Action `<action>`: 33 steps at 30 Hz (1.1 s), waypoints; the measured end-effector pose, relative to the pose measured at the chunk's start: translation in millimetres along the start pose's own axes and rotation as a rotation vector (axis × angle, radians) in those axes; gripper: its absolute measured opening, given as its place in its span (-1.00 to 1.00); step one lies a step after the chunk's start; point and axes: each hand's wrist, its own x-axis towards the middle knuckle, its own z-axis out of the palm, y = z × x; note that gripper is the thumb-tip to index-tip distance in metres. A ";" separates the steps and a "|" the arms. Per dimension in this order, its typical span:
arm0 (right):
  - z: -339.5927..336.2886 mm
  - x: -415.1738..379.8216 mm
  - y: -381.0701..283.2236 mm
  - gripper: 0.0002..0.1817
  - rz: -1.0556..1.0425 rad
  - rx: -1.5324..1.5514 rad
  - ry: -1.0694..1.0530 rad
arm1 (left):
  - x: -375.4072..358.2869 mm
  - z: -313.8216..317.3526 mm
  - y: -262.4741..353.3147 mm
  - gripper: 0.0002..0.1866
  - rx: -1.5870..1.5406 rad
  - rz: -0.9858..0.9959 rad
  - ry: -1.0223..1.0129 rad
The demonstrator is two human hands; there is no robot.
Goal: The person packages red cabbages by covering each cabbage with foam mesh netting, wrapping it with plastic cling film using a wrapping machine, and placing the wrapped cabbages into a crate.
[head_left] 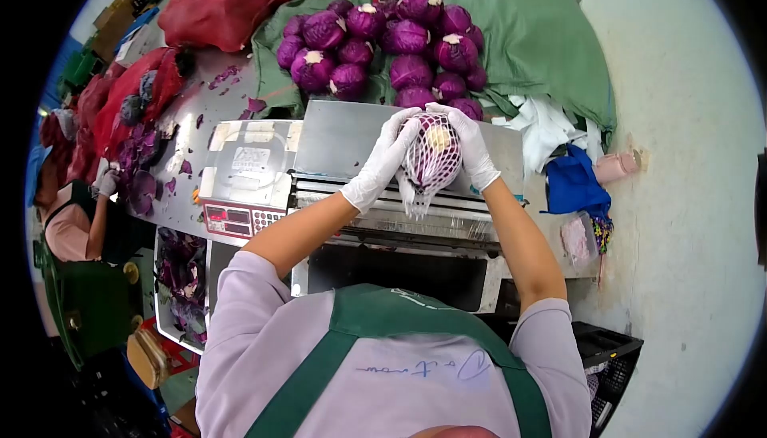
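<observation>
Between my two white-gloved hands is a red cabbage (pixel 432 150) in a white foam net sleeve, its pale cut stem facing up and the loose net end hanging toward me. My left hand (pixel 387 156) wraps its left side, and my right hand (pixel 473 146) closes round the right side. The cabbage is held above the steel top of a wrapping machine (pixel 339 138). Beyond it, a heap of bare red cabbages (pixel 403 37) lies on green sacking (pixel 527 38).
A weighing scale (pixel 248 166) stands to the left. Red mesh sacks (pixel 228 13) and loose purple leaves (pixel 144 186) lie further left, near a co-worker (pixel 76 218). A crate of leaf scraps (pixel 182 286) sits below. At right are a blue cloth bag (pixel 574 182) and the wall (pixel 679 238).
</observation>
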 end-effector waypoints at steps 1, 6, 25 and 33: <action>1.7 -4.7 -5.1 -0.55 0.021 0.000 0.011 | -1.6 -2.6 -6.8 -0.55 0.050 0.004 -0.020; 4.2 -32.1 -7.5 -0.49 0.106 0.029 0.290 | 8.7 -15.0 36.8 -0.48 -0.035 -0.172 0.007; -62.6 -156.5 -97.3 -0.47 -0.364 -1.893 -0.612 | -94.4 -173.1 83.4 -0.34 1.860 0.598 -0.732; -50.8 -147.2 -28.3 -0.90 -0.334 -1.008 -0.341 | -88.2 -98.7 46.5 -0.57 1.364 0.601 -0.761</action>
